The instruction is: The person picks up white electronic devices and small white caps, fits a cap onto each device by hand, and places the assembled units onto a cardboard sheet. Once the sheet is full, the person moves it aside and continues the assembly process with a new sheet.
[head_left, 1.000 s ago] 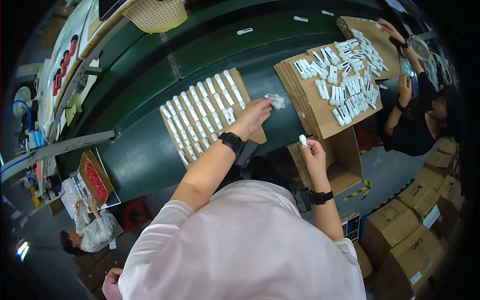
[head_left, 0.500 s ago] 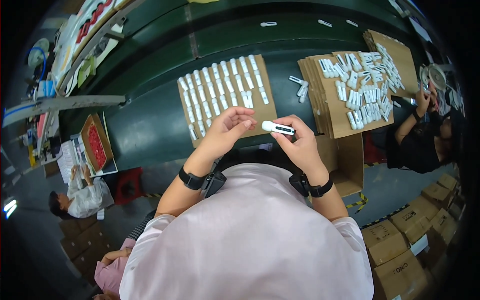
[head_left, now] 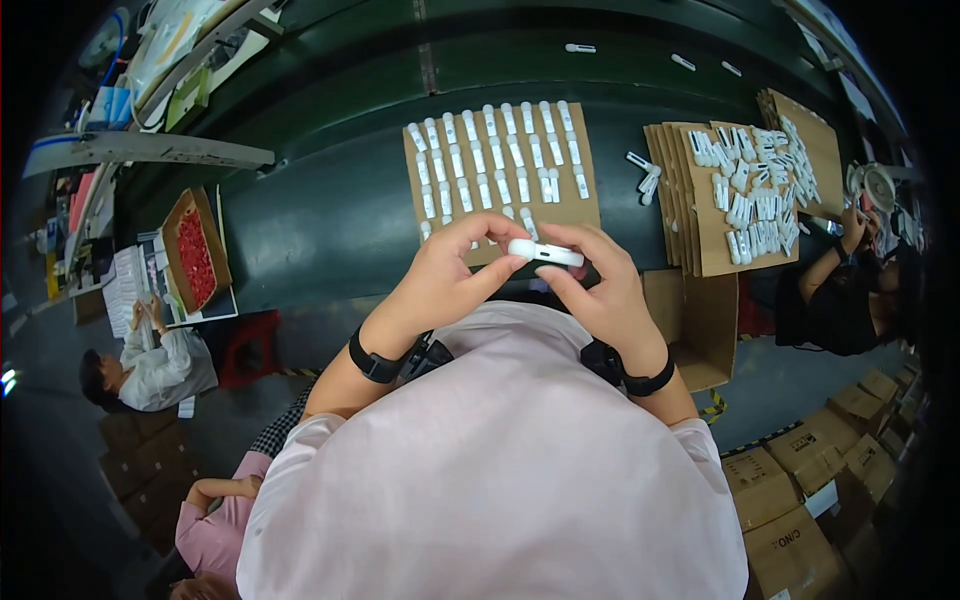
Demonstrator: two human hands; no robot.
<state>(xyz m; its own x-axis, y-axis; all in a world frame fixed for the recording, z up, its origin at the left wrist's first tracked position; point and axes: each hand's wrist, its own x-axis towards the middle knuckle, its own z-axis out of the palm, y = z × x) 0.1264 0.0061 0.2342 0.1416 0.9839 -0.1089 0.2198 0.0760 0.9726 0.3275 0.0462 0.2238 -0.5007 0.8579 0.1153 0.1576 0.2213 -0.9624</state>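
Both your hands, left hand (head_left: 440,275) and right hand (head_left: 600,285), have come together since a second ago, pinching one small white part (head_left: 545,252) between them, with the cardboard sheet (head_left: 500,165) of white rows at twelve o'clock.

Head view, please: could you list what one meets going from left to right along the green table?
Box of red parts → cardboard sheet with neat rows of white pieces → loose white pieces → cardboard stack with jumbled white pieces.
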